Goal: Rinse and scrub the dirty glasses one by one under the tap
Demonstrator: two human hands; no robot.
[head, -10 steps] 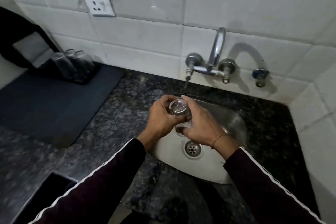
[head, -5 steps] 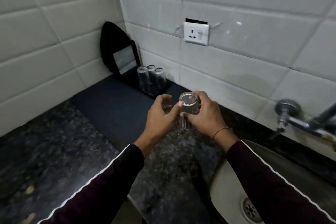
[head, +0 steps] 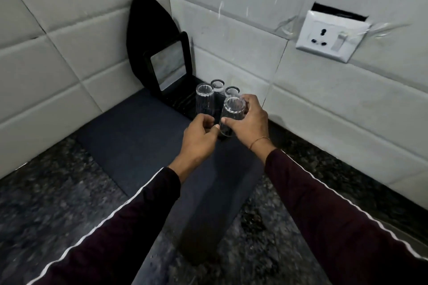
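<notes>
Since half a second ago, both hands have carried the glass [head: 232, 115] further away from the sink, toward the corner of the counter, and the view has turned so the tap and sink are out of frame. Now the glass is upside down, its thick base facing up, clear and ribbed along its sides. It hangs just above the near edge of a dark tray [head: 183, 102], tilted slightly.

The right hand [head: 249, 122] grips it, fingers wrapped round the far side and thumb pressed on the near side. The left hand [head: 200, 137] sits just beside it, fingers curled loosely inward; its thumb tip touches the lower part of the glass near the rim. Both arms wear dark maroon sleeves with a thin white stripe. A thin band circles the right wrist.

Just behind the held glass stand three other glasses [head: 204, 99], also upside down, close together on the tray. They leave only a narrow spot at the tray's front edge. A dark mat [head: 139, 146] lies under the tray and hands, spread on a speckled stone counter [head: 46, 203]. A small black-framed mirror [head: 168, 66] leans in the corner behind the tray. White tiles [head: 69, 53] cover both walls. A white socket [head: 330, 37] with a switch sits on the right wall.
</notes>
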